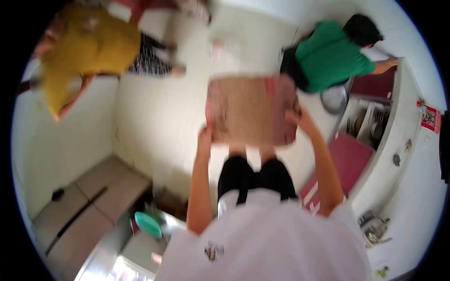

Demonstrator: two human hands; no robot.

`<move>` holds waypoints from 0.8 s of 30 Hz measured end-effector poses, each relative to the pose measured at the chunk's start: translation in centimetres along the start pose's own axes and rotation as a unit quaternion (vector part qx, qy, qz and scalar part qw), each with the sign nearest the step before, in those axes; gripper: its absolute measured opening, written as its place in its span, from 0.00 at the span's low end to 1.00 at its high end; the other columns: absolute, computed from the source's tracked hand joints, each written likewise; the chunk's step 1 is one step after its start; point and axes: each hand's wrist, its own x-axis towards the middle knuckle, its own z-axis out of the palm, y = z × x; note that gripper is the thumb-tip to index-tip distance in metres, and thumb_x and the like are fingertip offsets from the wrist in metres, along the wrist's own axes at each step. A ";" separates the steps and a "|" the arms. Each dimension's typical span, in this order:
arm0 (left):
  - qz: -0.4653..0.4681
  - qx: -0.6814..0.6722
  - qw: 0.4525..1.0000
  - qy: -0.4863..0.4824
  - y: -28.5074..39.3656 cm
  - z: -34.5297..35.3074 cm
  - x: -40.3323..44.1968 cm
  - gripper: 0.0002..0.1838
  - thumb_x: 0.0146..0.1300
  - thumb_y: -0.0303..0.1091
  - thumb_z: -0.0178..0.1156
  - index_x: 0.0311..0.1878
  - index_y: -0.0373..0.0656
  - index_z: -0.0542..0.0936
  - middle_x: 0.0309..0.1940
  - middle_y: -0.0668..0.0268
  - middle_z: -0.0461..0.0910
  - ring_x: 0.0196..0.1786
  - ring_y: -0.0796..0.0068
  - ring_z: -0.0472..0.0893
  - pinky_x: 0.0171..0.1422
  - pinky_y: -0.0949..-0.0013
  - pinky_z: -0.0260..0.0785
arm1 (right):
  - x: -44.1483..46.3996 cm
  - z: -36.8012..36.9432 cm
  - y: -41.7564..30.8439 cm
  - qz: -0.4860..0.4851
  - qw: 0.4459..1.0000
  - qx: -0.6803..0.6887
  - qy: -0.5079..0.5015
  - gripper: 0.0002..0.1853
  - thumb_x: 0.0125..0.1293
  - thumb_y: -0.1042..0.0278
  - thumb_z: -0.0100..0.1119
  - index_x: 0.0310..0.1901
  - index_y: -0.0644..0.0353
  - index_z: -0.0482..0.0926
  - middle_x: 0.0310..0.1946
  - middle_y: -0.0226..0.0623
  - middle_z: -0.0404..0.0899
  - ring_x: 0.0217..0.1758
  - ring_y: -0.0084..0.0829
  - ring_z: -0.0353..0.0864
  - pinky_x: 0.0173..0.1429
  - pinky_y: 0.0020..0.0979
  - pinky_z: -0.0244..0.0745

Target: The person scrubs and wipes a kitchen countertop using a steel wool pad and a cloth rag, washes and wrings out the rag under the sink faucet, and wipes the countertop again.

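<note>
The left hand [205,136] is partly closed on the left edge of a brown cardboard box with reddish sides [248,110], held above the pale floor [159,100] in front of the person's legs. The right hand [298,117] grips the opposite edge, fingers bent over its face. Faint reddish printing marks the cardboard; blur leaves its wording unreadable.

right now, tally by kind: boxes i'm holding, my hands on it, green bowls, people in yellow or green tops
cardboard box: 1
hands: 2 (left hand, right hand)
green bowl: 1
person in yellow: 1
person in green: 1
total: 6
</note>
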 end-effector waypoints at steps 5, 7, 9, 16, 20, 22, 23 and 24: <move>-0.104 0.020 0.987 -0.118 3.0 2.2 0.6 0.30 0.55 0.51 0.50 0.61 0.50 0.69 0.57 0.65 0.68 0.57 0.66 0.67 0.59 0.58 0.60 | -4.5 -2.9 5.6 -0.123 0.985 -0.070 0.100 0.27 0.56 0.63 0.67 0.55 0.66 0.71 0.45 0.37 0.78 0.52 0.25 0.74 0.56 0.29 0.70; -0.077 0.086 0.986 -0.119 2.7 3.1 1.0 0.29 0.56 0.52 0.50 0.59 0.50 0.69 0.54 0.66 0.69 0.55 0.66 0.68 0.56 0.60 0.62 | -6.8 -2.3 6.1 -0.142 0.983 0.059 0.102 0.26 0.57 0.65 0.65 0.55 0.66 0.70 0.46 0.38 0.78 0.52 0.26 0.75 0.54 0.27 0.72; -0.085 0.132 0.976 -0.150 2.0 3.0 2.4 0.28 0.56 0.53 0.50 0.58 0.51 0.70 0.50 0.67 0.71 0.52 0.67 0.70 0.53 0.62 0.64 | -9.3 -1.1 5.5 -0.120 0.979 0.099 0.130 0.27 0.58 0.65 0.65 0.56 0.67 0.69 0.48 0.38 0.77 0.52 0.26 0.74 0.56 0.28 0.71; -0.072 0.218 0.932 -0.281 -6.2 7.7 9.5 0.30 0.62 0.53 0.47 0.64 0.46 0.65 0.57 0.67 0.71 0.58 0.72 0.70 0.57 0.61 0.64 | -9.2 -1.4 18.6 -0.079 0.951 0.137 0.265 0.31 0.55 0.63 0.68 0.58 0.64 0.67 0.51 0.34 0.74 0.54 0.25 0.71 0.59 0.30 0.66; -0.075 0.164 0.955 -0.235 -15.7 13.9 12.8 0.19 0.61 0.38 0.53 0.52 0.36 0.73 0.36 0.71 0.73 0.38 0.80 0.70 0.43 0.76 0.64 | -7.6 -6.1 28.6 -0.041 0.943 0.151 0.292 0.30 0.56 0.63 0.68 0.57 0.64 0.67 0.50 0.33 0.74 0.55 0.25 0.70 0.61 0.30 0.65; -0.044 0.184 0.957 -0.220 -21.6 15.9 15.2 0.18 0.59 0.35 0.52 0.51 0.35 0.73 0.36 0.70 0.74 0.38 0.80 0.71 0.42 0.76 0.64 | -4.8 -9.2 35.6 -0.004 0.941 0.183 0.286 0.29 0.57 0.65 0.67 0.58 0.65 0.67 0.52 0.35 0.74 0.55 0.27 0.71 0.61 0.31 0.65; -0.008 0.198 0.958 -0.209 -24.5 17.0 16.5 0.17 0.58 0.32 0.52 0.50 0.34 0.73 0.36 0.69 0.74 0.38 0.80 0.71 0.42 0.77 0.65 | -3.0 -11.1 38.7 0.000 0.945 0.181 0.272 0.29 0.57 0.65 0.67 0.58 0.65 0.67 0.52 0.35 0.74 0.55 0.27 0.71 0.61 0.31 0.65; 0.034 0.184 0.961 -0.205 -28.5 17.7 18.2 0.17 0.56 0.29 0.51 0.49 0.33 0.73 0.36 0.67 0.75 0.37 0.79 0.72 0.40 0.76 0.65 | -0.9 -12.5 42.8 0.001 0.948 0.170 0.268 0.29 0.57 0.64 0.66 0.58 0.64 0.67 0.52 0.36 0.74 0.56 0.28 0.71 0.62 0.31 0.65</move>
